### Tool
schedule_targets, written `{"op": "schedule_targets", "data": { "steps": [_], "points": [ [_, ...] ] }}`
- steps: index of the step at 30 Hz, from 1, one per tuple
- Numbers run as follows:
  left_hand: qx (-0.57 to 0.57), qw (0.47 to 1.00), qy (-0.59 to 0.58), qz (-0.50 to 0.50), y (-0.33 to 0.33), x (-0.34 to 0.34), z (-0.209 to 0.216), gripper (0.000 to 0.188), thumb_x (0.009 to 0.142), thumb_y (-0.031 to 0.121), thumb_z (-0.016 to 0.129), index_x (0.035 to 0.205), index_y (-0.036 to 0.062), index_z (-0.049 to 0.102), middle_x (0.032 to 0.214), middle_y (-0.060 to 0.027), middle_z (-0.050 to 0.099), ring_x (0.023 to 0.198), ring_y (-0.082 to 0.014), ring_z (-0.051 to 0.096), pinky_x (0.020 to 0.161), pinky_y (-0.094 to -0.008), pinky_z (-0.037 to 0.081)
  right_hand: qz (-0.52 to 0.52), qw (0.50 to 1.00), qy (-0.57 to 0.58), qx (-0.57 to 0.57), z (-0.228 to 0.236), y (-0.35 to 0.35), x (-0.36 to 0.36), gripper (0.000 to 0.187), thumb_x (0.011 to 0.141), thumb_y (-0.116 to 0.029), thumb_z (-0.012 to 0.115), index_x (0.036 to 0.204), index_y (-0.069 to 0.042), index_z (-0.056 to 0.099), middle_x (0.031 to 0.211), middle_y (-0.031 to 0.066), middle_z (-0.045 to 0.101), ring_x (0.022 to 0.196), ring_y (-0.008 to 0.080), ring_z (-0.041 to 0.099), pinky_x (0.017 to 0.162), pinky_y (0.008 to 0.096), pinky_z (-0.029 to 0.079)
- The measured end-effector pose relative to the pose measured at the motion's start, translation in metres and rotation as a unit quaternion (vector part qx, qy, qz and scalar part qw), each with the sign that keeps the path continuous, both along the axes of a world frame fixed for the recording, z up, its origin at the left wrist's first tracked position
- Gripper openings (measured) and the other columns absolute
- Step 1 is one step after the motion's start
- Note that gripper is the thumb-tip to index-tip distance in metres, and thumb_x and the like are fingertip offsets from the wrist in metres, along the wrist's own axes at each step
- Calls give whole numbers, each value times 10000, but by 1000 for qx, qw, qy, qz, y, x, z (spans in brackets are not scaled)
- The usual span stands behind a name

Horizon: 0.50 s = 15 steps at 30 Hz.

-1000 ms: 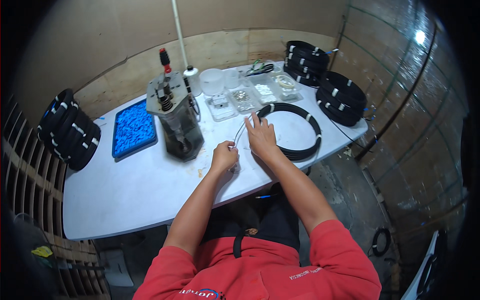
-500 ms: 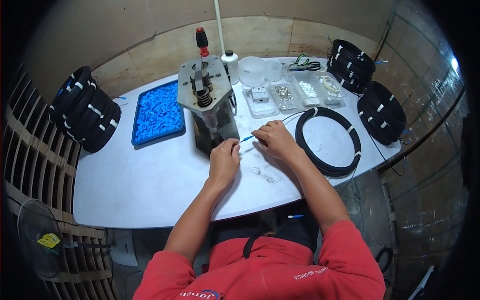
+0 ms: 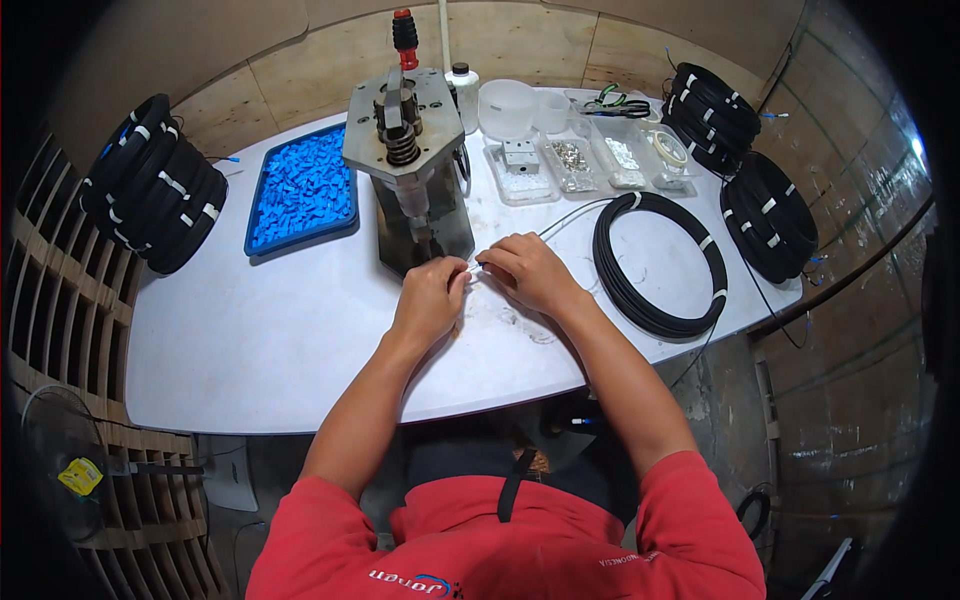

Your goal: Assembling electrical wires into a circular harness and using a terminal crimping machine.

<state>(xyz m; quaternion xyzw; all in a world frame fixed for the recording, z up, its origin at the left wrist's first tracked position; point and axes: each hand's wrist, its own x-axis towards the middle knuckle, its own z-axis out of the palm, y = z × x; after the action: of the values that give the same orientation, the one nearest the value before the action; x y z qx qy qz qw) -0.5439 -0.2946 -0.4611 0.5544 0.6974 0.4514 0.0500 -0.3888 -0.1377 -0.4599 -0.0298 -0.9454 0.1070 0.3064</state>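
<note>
My left hand [image 3: 432, 298] is closed in a pinch just in front of the metal hand press [image 3: 424, 215]. Its fingertips are on the small pale tip of a cable end, mostly hidden by the fingers. Close on its right, my right hand [image 3: 530, 270] grips the thin black cable [image 3: 575, 217] near that end, where a bit of blue shows at the fingertips. From behind the right hand the cable runs back to the black cable coil [image 3: 606, 262], which lies flat on the table.
A blue tray [image 3: 252, 222] of blue plastic pieces stands left of the press. Clear boxes of small parts [image 3: 574, 165], tubs [image 3: 506, 108] and a bottle [image 3: 464, 98] line the back. Stacked cable coils stand at left [image 3: 160, 195] and right [image 3: 768, 215]; pliers [image 3: 625, 106] lie at the back.
My hands have drawn closer together. The blue piece that showed between them is now mostly covered by my right fingers. The whole view has shifted slightly.
</note>
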Motion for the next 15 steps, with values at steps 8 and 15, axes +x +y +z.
{"op": "schedule_targets", "data": {
  "steps": [8, 15],
  "points": [
    [4, 994, 98, 51, -3, -2, 11, 138, 984, 114, 683, 1008, -20, 707, 900, -223, 723, 826, -412, 703, 757, -477, 555, -7, 998, 43, 40, 5, 8, -3, 308, 819, -49, 727, 1120, -112, 740, 1015, 56, 716, 962, 269, 670, 885, 401, 498],
    [7, 990, 121, 73, -22, -20, 19, 147, 974, 125, 701, 1008, -11, 745, 908, -213, 739, 823, -394, 716, 766, -460, 568, 55, 997, 51, -24, 6, 3, -24, 375, 787, 23, 709, 1143, -91, 739, 991, 89, 698, 955, 304, 659, 851, 408, 536]
  ]
}}
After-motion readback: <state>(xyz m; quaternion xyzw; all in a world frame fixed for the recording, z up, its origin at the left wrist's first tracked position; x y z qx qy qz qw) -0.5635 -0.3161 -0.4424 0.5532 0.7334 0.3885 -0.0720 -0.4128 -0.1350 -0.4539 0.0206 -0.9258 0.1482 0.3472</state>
